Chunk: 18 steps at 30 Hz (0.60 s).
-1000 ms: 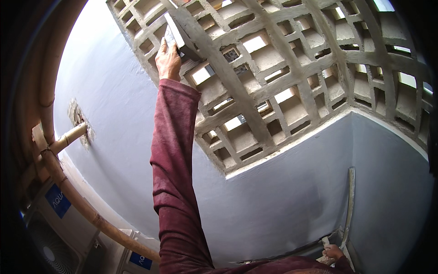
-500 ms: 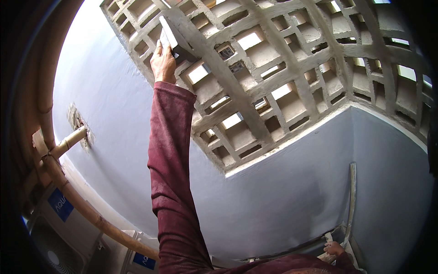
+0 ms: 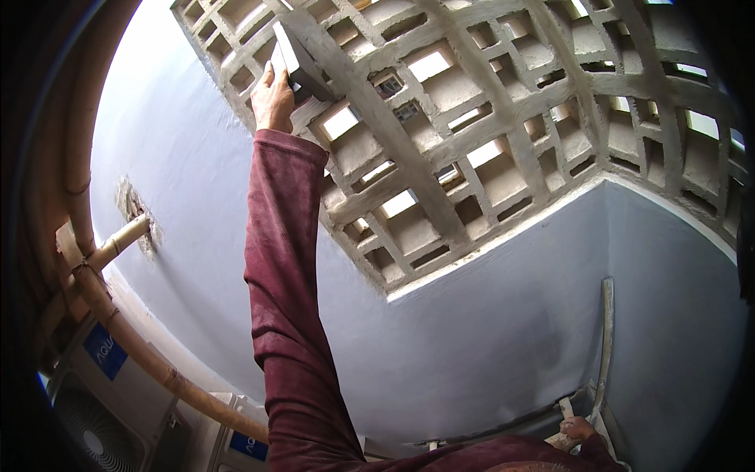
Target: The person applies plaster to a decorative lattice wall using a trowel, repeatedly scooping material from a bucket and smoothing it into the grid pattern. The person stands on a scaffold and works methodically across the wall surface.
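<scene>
My left hand (image 3: 272, 101), its arm stretched up in a maroon sleeve, is closed on a flat rectangular block (image 3: 297, 63) with a white face and dark side. This block is held up close to the grey openwork concrete wall (image 3: 417, 157); I cannot tell whether it touches. Down at the lower right, my right hand (image 3: 578, 429) is wrapped round a short pale stick (image 3: 566, 407). Part of that stick is hidden by the fingers.
Smooth blue-grey wall (image 3: 472, 354) surrounds the openwork. A bamboo pole (image 3: 177, 385) curves along the left, tied to a crosspiece (image 3: 122, 240) that meets a rough hole in the wall. Outdoor fan units (image 3: 102, 409) stand at lower left. A narrow strip (image 3: 606, 338) rises near the right corner.
My left hand and the block have shifted slightly up and to the left along the openwork. My right hand stays in nearly the same place.
</scene>
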Motion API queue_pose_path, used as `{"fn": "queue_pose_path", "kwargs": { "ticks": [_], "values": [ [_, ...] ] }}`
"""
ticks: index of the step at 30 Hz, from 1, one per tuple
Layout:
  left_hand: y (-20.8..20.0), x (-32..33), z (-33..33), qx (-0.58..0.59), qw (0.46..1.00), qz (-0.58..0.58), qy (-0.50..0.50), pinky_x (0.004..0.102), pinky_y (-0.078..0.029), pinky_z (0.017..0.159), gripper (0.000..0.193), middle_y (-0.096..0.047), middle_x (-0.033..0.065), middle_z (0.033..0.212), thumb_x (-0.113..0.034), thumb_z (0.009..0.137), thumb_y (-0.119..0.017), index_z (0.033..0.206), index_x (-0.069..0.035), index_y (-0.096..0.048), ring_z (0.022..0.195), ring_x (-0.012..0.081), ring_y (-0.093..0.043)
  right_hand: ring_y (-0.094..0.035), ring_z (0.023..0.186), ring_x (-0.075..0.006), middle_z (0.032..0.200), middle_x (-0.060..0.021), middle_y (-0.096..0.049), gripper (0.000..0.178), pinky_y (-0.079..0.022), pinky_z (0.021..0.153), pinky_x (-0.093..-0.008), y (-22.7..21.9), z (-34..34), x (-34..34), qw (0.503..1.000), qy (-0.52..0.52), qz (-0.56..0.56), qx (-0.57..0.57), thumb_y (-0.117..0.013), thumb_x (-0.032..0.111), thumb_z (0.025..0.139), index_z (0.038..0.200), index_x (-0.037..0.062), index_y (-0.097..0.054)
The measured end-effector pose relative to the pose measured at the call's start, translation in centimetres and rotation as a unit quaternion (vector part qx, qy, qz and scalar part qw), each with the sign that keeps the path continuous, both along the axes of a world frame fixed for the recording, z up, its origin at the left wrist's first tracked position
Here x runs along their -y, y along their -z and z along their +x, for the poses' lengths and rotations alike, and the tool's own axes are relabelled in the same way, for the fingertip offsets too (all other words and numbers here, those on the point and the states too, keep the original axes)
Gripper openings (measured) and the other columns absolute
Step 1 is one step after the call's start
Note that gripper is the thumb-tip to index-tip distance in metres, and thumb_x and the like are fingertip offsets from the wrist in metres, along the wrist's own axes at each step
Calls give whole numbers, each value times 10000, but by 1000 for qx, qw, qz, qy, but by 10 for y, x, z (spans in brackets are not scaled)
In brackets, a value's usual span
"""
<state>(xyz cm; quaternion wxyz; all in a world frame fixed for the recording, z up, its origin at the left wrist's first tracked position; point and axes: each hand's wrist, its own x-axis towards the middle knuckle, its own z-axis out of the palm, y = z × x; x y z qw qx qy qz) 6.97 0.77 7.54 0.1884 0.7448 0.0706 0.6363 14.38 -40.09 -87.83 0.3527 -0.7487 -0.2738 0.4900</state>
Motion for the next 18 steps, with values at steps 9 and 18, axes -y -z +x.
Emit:
{"fn": "queue_pose_path", "kwargs": {
  "ticks": [9,18],
  "values": [
    [1,28,-9,-21,996,-66,52,303,-569,611,366,-618,30,1020,-197,926,-499,1279,-103,-527,807,129,-640,-640,996,-255,1147,-161,-635,551,-512,836,-347,-23,-8,-4,999,23,-34,-15,-705,311,746,1206,29,-592],
    [0,17,-36,-47,992,-89,74,320,-578,678,217,-648,26,976,-192,917,-499,1039,-86,-644,803,155,-656,-633,1009,-279,1111,-187,-642,546,-499,855,-352,9,6,-2,1000,7,7,18,-695,321,731,1169,8,-606]
  ]
}}
